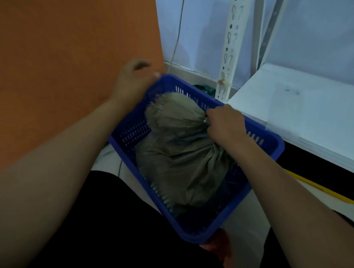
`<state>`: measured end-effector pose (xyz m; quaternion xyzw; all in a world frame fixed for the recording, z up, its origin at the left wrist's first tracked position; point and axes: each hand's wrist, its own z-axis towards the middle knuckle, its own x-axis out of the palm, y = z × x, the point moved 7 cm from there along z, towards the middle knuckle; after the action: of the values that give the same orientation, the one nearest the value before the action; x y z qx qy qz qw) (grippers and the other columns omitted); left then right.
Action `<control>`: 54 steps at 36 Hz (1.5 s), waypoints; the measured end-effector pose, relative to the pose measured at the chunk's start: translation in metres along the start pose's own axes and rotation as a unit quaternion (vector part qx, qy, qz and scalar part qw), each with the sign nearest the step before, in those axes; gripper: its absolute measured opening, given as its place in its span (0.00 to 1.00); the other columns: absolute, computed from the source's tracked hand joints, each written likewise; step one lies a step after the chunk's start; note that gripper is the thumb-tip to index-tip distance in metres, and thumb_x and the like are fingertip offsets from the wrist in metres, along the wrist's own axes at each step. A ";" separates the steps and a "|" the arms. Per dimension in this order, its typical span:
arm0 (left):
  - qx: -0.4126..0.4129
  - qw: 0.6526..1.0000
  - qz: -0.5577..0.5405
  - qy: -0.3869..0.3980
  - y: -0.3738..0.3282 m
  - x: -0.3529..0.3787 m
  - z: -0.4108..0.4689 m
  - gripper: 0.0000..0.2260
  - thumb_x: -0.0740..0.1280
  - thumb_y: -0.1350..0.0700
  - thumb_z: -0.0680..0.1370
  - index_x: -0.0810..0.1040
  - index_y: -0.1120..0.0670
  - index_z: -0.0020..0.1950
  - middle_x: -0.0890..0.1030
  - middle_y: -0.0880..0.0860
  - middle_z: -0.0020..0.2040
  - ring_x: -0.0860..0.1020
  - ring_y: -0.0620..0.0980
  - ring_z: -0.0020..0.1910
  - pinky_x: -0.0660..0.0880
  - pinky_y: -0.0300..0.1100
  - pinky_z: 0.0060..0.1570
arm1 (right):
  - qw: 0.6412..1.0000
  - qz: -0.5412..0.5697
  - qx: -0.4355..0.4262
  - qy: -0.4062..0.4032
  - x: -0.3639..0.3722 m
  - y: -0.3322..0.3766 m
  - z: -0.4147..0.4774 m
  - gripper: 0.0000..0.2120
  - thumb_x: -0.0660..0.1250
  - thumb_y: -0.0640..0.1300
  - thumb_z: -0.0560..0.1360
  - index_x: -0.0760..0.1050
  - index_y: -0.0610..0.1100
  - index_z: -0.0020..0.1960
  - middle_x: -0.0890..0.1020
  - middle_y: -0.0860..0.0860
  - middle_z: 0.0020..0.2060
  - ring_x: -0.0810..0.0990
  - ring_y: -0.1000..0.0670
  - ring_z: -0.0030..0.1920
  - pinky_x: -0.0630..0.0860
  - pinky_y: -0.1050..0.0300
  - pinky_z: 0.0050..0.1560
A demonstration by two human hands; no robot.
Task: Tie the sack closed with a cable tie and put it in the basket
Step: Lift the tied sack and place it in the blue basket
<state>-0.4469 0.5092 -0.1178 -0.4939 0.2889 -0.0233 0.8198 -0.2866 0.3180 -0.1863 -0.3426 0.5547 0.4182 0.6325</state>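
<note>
A greyish-brown woven sack [179, 163] lies inside a blue slotted plastic basket [269, 156], filling most of it. Its frayed open end fans out toward the basket's far corner. My right hand [224, 124] grips the gathered neck of the sack, where a small pale bit of the cable tie [205, 120] shows beside my fingers. My left hand [133, 79] hovers at the basket's far left corner, fingers loosely curled, holding nothing; whether it touches the rim I cannot tell.
An orange surface [69, 67] fills the left. A white shelf board [303, 109] borders the basket on the right, with a perforated white upright [229, 51] and a thin cable [177, 33] against the wall behind. A yellow strip [318, 187] runs below the shelf.
</note>
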 end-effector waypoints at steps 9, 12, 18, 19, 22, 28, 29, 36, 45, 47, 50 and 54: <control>0.159 0.845 0.392 0.328 -0.008 0.095 -0.026 0.13 0.77 0.44 0.68 0.76 0.44 0.46 0.81 0.50 0.50 0.79 0.57 0.59 0.74 0.51 0.57 | 0.979 0.077 -0.062 -0.180 -0.020 0.026 0.003 0.09 0.70 0.40 0.72 0.80 0.43 0.52 0.84 0.44 0.44 0.79 0.41 0.48 0.73 0.48 0.48; 0.125 0.888 0.337 0.286 -0.003 0.087 -0.021 0.10 0.72 0.53 0.74 0.71 0.46 0.38 0.77 0.47 0.37 0.79 0.53 0.41 0.69 0.44 0.37 | 0.985 0.155 -0.015 -0.078 0.003 0.017 0.011 0.25 0.72 0.47 0.73 0.71 0.47 0.68 0.78 0.45 0.63 0.74 0.41 0.63 0.72 0.41 0.59; 0.075 0.888 0.336 0.304 0.030 0.081 -0.027 0.08 0.72 0.53 0.74 0.74 0.50 0.42 0.78 0.48 0.39 0.78 0.49 0.38 0.76 0.49 0.37 | 0.993 0.085 0.064 0.043 0.055 -0.024 0.001 0.31 0.68 0.52 0.77 0.61 0.50 0.76 0.73 0.43 0.67 0.73 0.39 0.66 0.74 0.41 0.58; 0.059 0.884 0.343 0.311 0.037 0.081 -0.028 0.07 0.73 0.51 0.74 0.75 0.50 0.43 0.79 0.48 0.40 0.78 0.49 0.39 0.78 0.51 0.40 | 0.994 0.067 0.068 0.059 0.063 -0.028 -0.003 0.31 0.68 0.53 0.77 0.61 0.50 0.76 0.73 0.42 0.66 0.73 0.39 0.65 0.75 0.41 0.57; 0.024 0.865 0.363 0.345 0.057 0.088 -0.036 0.08 0.73 0.46 0.74 0.76 0.47 0.46 0.80 0.47 0.44 0.79 0.49 0.43 0.77 0.48 0.43 | 0.991 0.030 0.076 0.106 0.082 -0.034 -0.009 0.32 0.68 0.52 0.78 0.58 0.49 0.77 0.73 0.41 0.66 0.73 0.38 0.65 0.75 0.41 0.58; 0.014 0.827 0.406 0.388 0.080 0.111 -0.056 0.09 0.72 0.48 0.75 0.74 0.44 0.51 0.81 0.51 0.55 0.78 0.52 0.48 0.71 0.46 0.47 | 0.977 0.017 0.104 0.186 0.111 -0.050 -0.018 0.44 0.69 0.53 0.77 0.46 0.51 0.82 0.70 0.40 0.70 0.69 0.37 0.70 0.74 0.37 0.63; 0.009 0.821 0.413 0.395 0.083 0.114 -0.057 0.11 0.72 0.49 0.75 0.74 0.44 0.54 0.81 0.51 0.57 0.78 0.54 0.51 0.71 0.47 0.49 | 0.973 0.032 0.109 0.202 0.114 -0.052 -0.019 0.48 0.71 0.55 0.75 0.43 0.51 0.82 0.67 0.40 0.72 0.67 0.36 0.72 0.72 0.35 0.65; -0.014 0.746 0.509 0.430 0.107 0.115 -0.061 0.58 0.77 0.34 0.67 0.39 0.42 0.83 0.40 0.54 0.84 0.43 0.60 0.82 0.44 0.70 0.76 | 0.969 0.180 0.017 0.168 0.086 -0.021 -0.001 0.59 0.74 0.68 0.67 0.38 0.57 0.82 0.40 0.50 0.83 0.36 0.44 0.82 0.46 0.33 0.78; -0.043 0.745 0.505 0.433 0.123 0.128 -0.079 0.53 0.69 0.29 0.71 0.40 0.44 0.83 0.38 0.53 0.84 0.38 0.59 0.82 0.40 0.73 0.75 | 0.963 0.126 0.092 0.219 0.134 -0.018 -0.014 0.29 0.53 0.54 0.84 0.46 0.55 0.82 0.44 0.46 0.83 0.42 0.39 0.82 0.46 0.27 0.77; -0.058 0.734 0.521 0.432 0.127 0.128 -0.086 0.51 0.69 0.30 0.72 0.41 0.44 0.83 0.40 0.54 0.84 0.39 0.60 0.82 0.41 0.73 0.75 | 0.958 0.121 0.109 0.237 0.148 -0.024 -0.021 0.29 0.53 0.54 0.85 0.48 0.52 0.82 0.45 0.45 0.82 0.44 0.38 0.81 0.50 0.28 0.76; -0.074 0.729 0.525 0.434 0.132 0.132 -0.095 0.48 0.69 0.32 0.74 0.44 0.45 0.83 0.42 0.56 0.84 0.42 0.60 0.82 0.43 0.74 0.74 | 0.949 0.128 0.126 0.259 0.165 -0.031 -0.030 0.27 0.51 0.54 0.85 0.51 0.50 0.81 0.48 0.45 0.82 0.50 0.38 0.80 0.56 0.28 0.74; -0.085 0.721 0.529 0.439 0.144 0.139 -0.104 0.44 0.66 0.33 0.76 0.46 0.43 0.83 0.44 0.55 0.84 0.44 0.60 0.82 0.44 0.73 0.75 | 0.922 0.165 0.152 0.315 0.184 -0.035 -0.041 0.28 0.50 0.54 0.85 0.48 0.51 0.83 0.45 0.47 0.83 0.48 0.38 0.81 0.55 0.31 0.76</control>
<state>-0.4184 0.4551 -0.3346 -0.2627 0.8318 0.2250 0.4340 -0.2654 0.2942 -0.3757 -0.2601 0.8309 0.2978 0.3915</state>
